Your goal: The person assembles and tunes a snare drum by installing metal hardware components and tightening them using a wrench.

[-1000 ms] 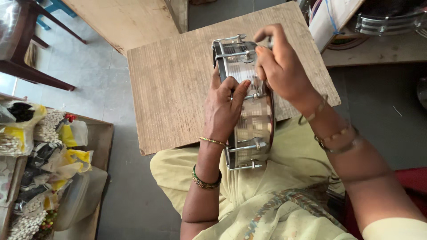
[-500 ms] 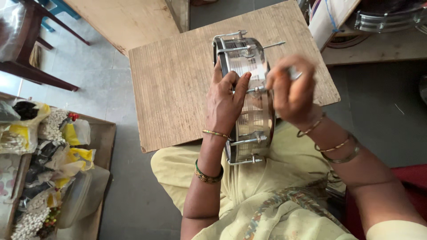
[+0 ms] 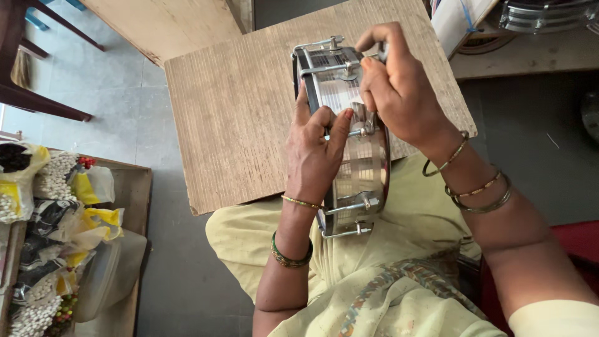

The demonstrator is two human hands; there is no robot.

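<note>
Right hand [image 3: 399, 93]: back at the far rim of the metal drum shell [image 3: 349, 137], fingers closed round a small tool barely visible; half a second ago it was lifted clear. Left hand [image 3: 315, 156]: clasped on the shell, steadying it on edge between lap and wooden board [image 3: 237, 112].

shiny metal drum [image 3: 349, 143] stands on edge, tension rods outward.

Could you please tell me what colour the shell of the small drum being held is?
The drum shell is shiny silver metal, seen best in the head view.
</note>
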